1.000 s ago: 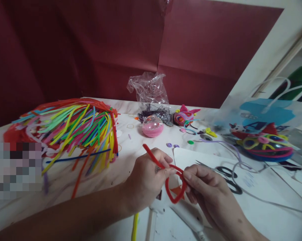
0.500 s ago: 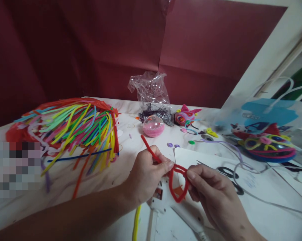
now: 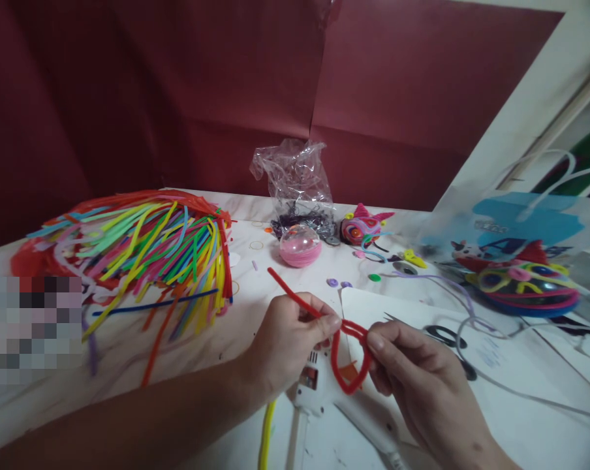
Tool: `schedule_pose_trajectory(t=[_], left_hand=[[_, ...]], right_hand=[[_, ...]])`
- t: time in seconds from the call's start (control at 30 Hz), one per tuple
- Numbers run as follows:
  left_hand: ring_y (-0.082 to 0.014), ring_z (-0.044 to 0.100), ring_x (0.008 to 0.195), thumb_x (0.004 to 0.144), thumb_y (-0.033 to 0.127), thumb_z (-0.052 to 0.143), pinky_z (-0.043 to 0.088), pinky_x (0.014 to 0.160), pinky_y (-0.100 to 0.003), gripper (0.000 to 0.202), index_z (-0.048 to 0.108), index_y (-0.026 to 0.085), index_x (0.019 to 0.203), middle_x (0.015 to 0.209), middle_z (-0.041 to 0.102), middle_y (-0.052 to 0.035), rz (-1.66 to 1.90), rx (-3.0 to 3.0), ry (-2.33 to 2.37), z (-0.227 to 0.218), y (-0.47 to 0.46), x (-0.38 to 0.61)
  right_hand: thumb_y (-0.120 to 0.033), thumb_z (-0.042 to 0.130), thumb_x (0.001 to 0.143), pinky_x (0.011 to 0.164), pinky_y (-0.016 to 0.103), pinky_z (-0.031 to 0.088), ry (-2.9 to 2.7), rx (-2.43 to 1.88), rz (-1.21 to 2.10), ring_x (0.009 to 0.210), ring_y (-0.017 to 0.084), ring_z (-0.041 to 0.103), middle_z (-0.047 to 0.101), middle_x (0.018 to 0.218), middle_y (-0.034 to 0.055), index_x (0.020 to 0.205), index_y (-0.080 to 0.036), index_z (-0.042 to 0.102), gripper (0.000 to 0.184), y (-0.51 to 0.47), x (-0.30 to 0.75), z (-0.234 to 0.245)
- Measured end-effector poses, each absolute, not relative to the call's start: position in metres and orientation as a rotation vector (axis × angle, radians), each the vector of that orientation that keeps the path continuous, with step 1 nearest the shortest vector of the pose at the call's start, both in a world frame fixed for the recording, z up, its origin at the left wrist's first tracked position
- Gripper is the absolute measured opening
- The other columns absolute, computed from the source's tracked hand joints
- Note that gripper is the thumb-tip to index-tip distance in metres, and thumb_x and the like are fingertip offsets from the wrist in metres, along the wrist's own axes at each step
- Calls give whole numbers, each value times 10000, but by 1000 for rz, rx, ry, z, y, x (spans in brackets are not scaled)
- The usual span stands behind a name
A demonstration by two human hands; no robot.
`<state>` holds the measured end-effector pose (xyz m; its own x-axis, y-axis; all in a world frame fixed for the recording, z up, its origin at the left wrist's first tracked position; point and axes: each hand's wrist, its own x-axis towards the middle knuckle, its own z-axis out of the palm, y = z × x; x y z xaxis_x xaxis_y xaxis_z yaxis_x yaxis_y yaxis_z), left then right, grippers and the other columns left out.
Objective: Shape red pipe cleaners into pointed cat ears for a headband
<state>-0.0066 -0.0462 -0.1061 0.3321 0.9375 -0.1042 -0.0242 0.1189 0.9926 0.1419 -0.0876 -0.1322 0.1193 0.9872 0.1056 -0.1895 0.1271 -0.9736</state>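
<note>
A red pipe cleaner (image 3: 346,356) is bent into a small loop between my two hands. My left hand (image 3: 290,343) pinches it where the loop crosses, and the free end sticks up and to the left. My right hand (image 3: 412,378) pinches the loop's right side with thumb and forefinger. Just below the loop lies a white glue gun (image 3: 319,391) on the table.
A big heap of coloured pipe cleaners (image 3: 143,251) fills the left. A clear plastic bag (image 3: 297,186), a pink ball (image 3: 299,246), a small pipe-cleaner figure (image 3: 361,225), loose buttons (image 3: 372,277), black scissors (image 3: 446,339) and a coloured coil craft (image 3: 525,284) lie behind and right.
The loop has been drawn a little tighter and the free end has tilted further left. Both hands keep their pinch on the red pipe cleaner.
</note>
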Motion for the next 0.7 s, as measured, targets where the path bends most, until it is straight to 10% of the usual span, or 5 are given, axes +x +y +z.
schedule_pose_trajectory(t=[0.5, 0.7], left_hand=[[-29, 341, 387, 696, 358, 618, 205, 419, -187, 270, 514, 117, 630, 508, 486, 30, 556, 756, 648, -111, -40, -10], [-47, 394, 401, 697, 354, 612, 265, 404, -186, 243, 490, 156, 627, 511, 496, 46, 974, 1074, 996, -106, -40, -13]], right_hand=[[-299, 637, 747, 447, 244, 348, -1291, -1032, 820, 479, 130, 440, 505, 502, -10, 587, -200, 638, 188, -96, 141, -127], [-348, 671, 708, 411, 236, 346, -1159, -1124, 854, 427, 112, 421, 520, 497, -9, 612, -185, 649, 190, -86, 147, -133]])
